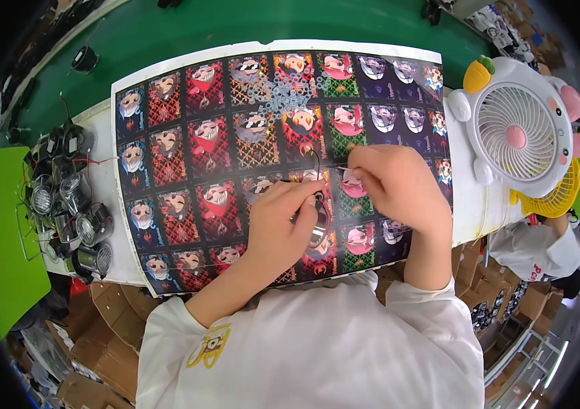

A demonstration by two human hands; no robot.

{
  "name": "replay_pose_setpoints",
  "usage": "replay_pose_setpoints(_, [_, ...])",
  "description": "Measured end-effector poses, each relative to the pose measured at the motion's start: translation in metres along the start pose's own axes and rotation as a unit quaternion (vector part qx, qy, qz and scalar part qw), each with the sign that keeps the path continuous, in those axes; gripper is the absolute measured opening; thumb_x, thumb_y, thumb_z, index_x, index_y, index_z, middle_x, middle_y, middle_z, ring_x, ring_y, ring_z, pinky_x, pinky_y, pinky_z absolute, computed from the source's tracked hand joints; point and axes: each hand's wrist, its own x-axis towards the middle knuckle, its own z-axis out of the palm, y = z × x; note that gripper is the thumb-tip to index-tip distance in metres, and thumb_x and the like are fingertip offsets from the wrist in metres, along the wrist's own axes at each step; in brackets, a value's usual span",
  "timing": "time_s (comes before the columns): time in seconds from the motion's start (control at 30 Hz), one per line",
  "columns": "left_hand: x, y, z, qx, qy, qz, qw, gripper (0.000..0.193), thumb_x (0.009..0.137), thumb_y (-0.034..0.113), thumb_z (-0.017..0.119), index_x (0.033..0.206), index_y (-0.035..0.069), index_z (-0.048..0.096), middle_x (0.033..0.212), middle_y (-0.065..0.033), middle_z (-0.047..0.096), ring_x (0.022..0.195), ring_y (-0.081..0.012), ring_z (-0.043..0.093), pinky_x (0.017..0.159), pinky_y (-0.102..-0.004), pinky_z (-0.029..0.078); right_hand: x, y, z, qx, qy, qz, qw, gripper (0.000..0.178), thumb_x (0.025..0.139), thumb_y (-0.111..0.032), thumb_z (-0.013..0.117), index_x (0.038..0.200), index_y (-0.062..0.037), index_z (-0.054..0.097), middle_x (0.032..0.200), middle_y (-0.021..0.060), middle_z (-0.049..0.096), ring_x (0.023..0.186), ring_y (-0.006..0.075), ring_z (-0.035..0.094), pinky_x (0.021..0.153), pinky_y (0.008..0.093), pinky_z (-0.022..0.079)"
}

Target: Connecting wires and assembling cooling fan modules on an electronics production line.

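In front of me, my left hand (pixel 278 223) is closed around a small round lamp (pixel 318 230) with a black and silver housing, partly hidden by my fingers. A dark wire (pixel 317 163) rises from it above my fingertips. To its right, my right hand (pixel 402 187) is closed in a pinch on a thin wire (pixel 342 167), light in colour, which points toward the lamp. Both hands are over a large printed sheet (pixel 249 174) with rows of cartoon pictures. Beyond them, a loose heap of small clear rings (pixel 283 97) lies on the sheet.
Several similar lamps (pixel 72 194) with red and black wires are piled at the left. A white fan (pixel 516 119) with pink and carrot trim stands at the right, near a yellow basket (pixel 554 194). Another lamp (pixel 85 59) sits on the green surface (pixel 201 27) beyond. A person (pixel 539 249) is at far right.
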Motion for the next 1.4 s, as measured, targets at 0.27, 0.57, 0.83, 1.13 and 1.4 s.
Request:
replay_pose_setpoints(0.27, [-0.001, 0.0, -0.006, -0.068, 0.033, -0.054, 0.996, 0.02, 0.091, 0.003, 0.055, 0.107, 0.0, 0.066, 0.093, -0.0176, 0.066, 0.083, -0.0331, 0.063, 0.074, -0.0393, 0.049, -0.015, -0.018, 0.026, 0.034, 0.081, 0.036, 0.996, 0.035, 0.081, -0.008, 0.068, 0.114, 0.0017, 0.06, 0.119, 0.0176, 0.059, 0.115, 0.0382, 0.052, 0.094, 0.0454, 0.043])
replay_pose_setpoints(0.57, [0.022, 0.0, -0.12, 0.2, 0.289, 0.054, 0.935, 0.029, 0.084, 0.002, 0.058, 0.113, 0.0, 0.061, 0.115, -0.0172, 0.062, 0.11, -0.0354, 0.058, 0.096, -0.0437, 0.044, 0.084, -0.037, 0.007, 0.072, 0.138, -0.148, 0.977, 0.052, 0.078, -0.01, 0.07, 0.128, -0.0013, 0.058, 0.126, 0.0159, 0.058, 0.119, 0.0355, 0.055, 0.103, 0.0431, 0.041])
replay_pose_setpoints(0.83, [0.013, -0.038, -0.223, 0.676, 0.133, -0.19, 0.7, 0.02, 0.085, 0.015, 0.065, 0.102, 0.006, 0.068, 0.102, -0.0079, 0.063, 0.104, -0.0292, 0.056, 0.089, -0.0488, 0.042, 0.231, 0.129, -0.004, -0.164, 0.298, 0.061, 0.938, 0.051, 0.08, -0.018, 0.072, 0.129, -0.0132, 0.059, 0.126, 0.0166, 0.056, 0.118, 0.0358, 0.055, 0.099, 0.0413, 0.047])
replay_pose_setpoints(1.13, [0.01, -0.07, -0.235, 0.721, 0.168, -0.108, 0.664, 0.019, 0.084, 0.013, 0.064, 0.102, 0.009, 0.064, 0.096, -0.0031, 0.063, 0.101, -0.0257, 0.055, 0.089, -0.0472, 0.041, 0.233, 0.087, 0.008, -0.197, 0.289, 0.009, 0.937, 0.044, 0.082, -0.018, 0.068, 0.125, -0.0108, 0.062, 0.126, 0.0181, 0.056, 0.114, 0.0353, 0.057, 0.097, 0.0423, 0.048])
replay_pose_setpoints(1.4, [0.005, -0.06, -0.243, 0.404, 0.205, -0.044, 0.89, 0.012, 0.087, -0.002, 0.058, 0.098, 0.002, 0.061, 0.095, -0.0078, 0.064, 0.093, -0.0231, 0.061, 0.087, -0.0341, 0.046, 0.143, -0.009, 0.049, -0.08, 0.015, -0.157, 0.984, 0.013, 0.078, 0.0, 0.06, 0.09, -0.0017, 0.065, 0.09, 0.0146, 0.06, 0.092, 0.0326, 0.062, 0.079, 0.0428, 0.051])
